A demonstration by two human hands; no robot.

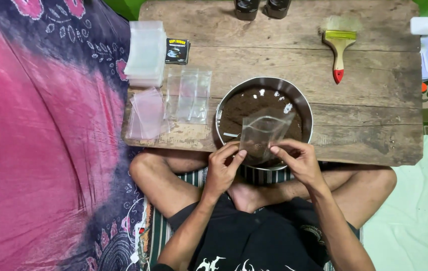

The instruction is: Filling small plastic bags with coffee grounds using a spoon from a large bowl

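Head view, looking straight down: the person sits cross-legged at a low wooden table [364, 100], and a round metal bowl [304, 108] of dark brown powder sits at the table's near edge, its rim just overhanging toward the lap. Take the bowl as the landmark.

Both hands meet at the bowl's near rim. The left hand [222, 168] pinches the lower left corner of a small clear pouch [263, 131] with fingers narrow; the right hand [299, 159] pinches the lower right corner the same way. The pouch stands tilted over the powder and looks empty, or nearly so; I judge the filling barely begun on this one.

Left of the bowl, loose flat pouches [189, 93] lie spread, with a thick stack of pouches [146, 52] beyond them near the table's left edge, so plenty appears unfilled. No filled pouch shows anywhere. A small black box [177, 50] sits beside the stack.

Beyond the bowl to the right lies a paintbrush [339, 50], well apart. Right of the bowl the boards give open room; left is crowded, and a pink patterned cloth [33, 140] borders that edge.
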